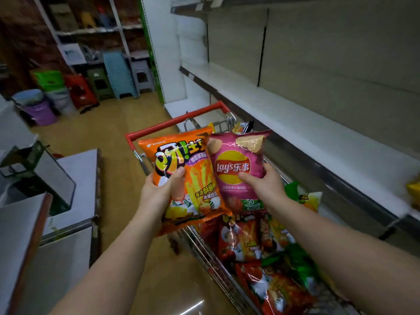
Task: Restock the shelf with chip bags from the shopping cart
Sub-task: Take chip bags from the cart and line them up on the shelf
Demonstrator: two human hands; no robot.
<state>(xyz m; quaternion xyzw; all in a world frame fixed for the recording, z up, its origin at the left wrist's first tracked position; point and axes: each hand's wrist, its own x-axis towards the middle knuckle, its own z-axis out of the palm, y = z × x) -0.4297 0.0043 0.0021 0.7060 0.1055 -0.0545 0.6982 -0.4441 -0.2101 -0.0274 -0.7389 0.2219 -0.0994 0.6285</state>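
Note:
My left hand [159, 192] grips an orange chip bag [195, 178] by its left edge, held upright above the shopping cart [172, 123]. My right hand [266, 187] grips a pink Lay's chip bag [234, 164] by its right side, touching the orange one. Both bags hover over the cart's near half. Inside the cart lie several red, green and yellow chip bags [261, 246]. The white shelf [318, 142] runs along the right, bare except for a yellow bag [413, 192] at the frame's right edge.
A grey counter with a glass tank [54, 178] stands at the left. Stacked plastic stools and buckets [91, 83] line the far wall. The tan floor aisle [109, 128] lies between the counter and the cart. An upper shelf [193, 10] hangs above the white one.

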